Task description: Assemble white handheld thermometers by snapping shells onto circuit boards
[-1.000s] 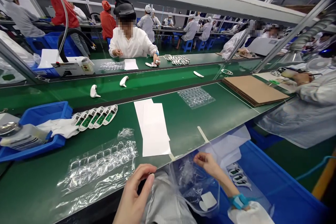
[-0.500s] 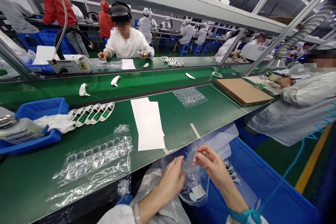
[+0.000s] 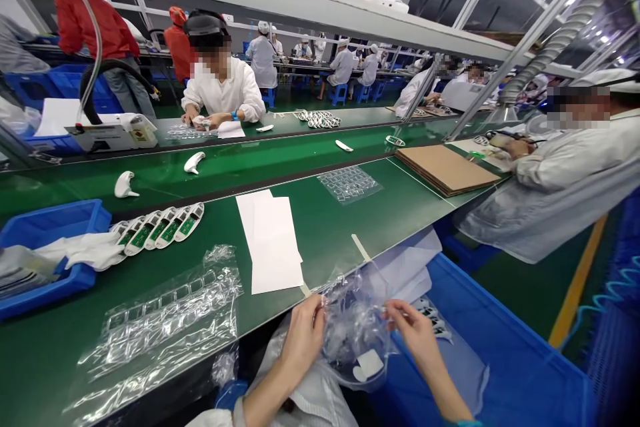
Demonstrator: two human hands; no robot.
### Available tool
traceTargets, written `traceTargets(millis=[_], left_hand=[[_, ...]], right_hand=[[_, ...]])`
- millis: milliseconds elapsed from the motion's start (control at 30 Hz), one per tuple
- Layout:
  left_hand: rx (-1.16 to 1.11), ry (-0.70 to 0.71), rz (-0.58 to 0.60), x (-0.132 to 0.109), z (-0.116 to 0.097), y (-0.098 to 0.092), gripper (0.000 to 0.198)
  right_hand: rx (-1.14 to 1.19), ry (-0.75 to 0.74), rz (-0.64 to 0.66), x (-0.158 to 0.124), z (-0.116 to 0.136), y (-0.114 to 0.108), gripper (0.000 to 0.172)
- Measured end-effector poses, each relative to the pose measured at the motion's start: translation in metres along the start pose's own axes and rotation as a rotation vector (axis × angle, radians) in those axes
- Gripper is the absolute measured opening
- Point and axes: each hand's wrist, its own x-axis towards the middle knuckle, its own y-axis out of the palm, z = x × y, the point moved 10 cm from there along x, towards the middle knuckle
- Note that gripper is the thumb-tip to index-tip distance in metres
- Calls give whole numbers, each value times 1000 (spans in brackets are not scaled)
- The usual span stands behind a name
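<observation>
Beside the green table [image 3: 327, 233], the left hand [image 3: 304, 330], nearly closed, pinches clear plastic [image 3: 353, 333]; the right hand [image 3: 413, 330] likewise.

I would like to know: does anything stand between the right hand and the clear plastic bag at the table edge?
Nothing visible does. The right hand is directly at the right side of the clear plastic bag; the blue bin extends rightward, not between them.

No lettering readable (any print too blurred).
</observation>
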Motion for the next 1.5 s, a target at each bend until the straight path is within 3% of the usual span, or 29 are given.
traceTargets(millis=[167, 267, 333, 433, 533, 667, 733, 800, 933, 1033, 1133, 1233, 1333, 1500], left_hand=[[57, 51, 13, -1, -2, 0, 32], [100, 56, 40, -5, 2, 7, 37], [122, 59, 65, -8, 0, 12, 43], [92, 102, 84, -15, -18, 13, 55], [-98, 93, 85, -17, -40, 8, 50], [-651, -143, 227, -17, -40, 21, 75], [-805, -259, 247, -18, -32, 22, 73], [-766, -298, 202, -18, -24, 11, 58], [-570, -209, 75, -11, -27, -35, 34], [-705, -217, -49, -8, -28, -69, 31], [-940, -281, -58, -11, -27, -80, 43], [-1021, -297, -78, -16, -24, -87, 41], [-1019, -268, -179, -18, -18, -104, 32], [-980, -245, -282, -22, -7, -124, 24]], right_hand=[[247, -18, -148, 3, 33, -64, 43], [344, -49, -157, -4, 51, -80, 40], [370, -71, -143, -9, 61, -78, 36], [365, -113, -91, -18, 80, -58, 31], [414, -165, -13, -27, 101, -23, 27], [488, -200, 115, -37, 123, 24, 23], [486, -212, 148, -38, 131, 39, 23], [479, -218, 133, -37, 135, 45, 23], [616, -137, 89, -26, 133, 54, 23], [826, -16, 61, -14, 125, 66, 26], [909, 82, 53, -7, 118, 84, 26], [821, 129, 141, -9, 114, 108, 30], [681, 56, 218, -14, 116, 122, 39], [504, -46, 204, -16, 118, 121, 32]])
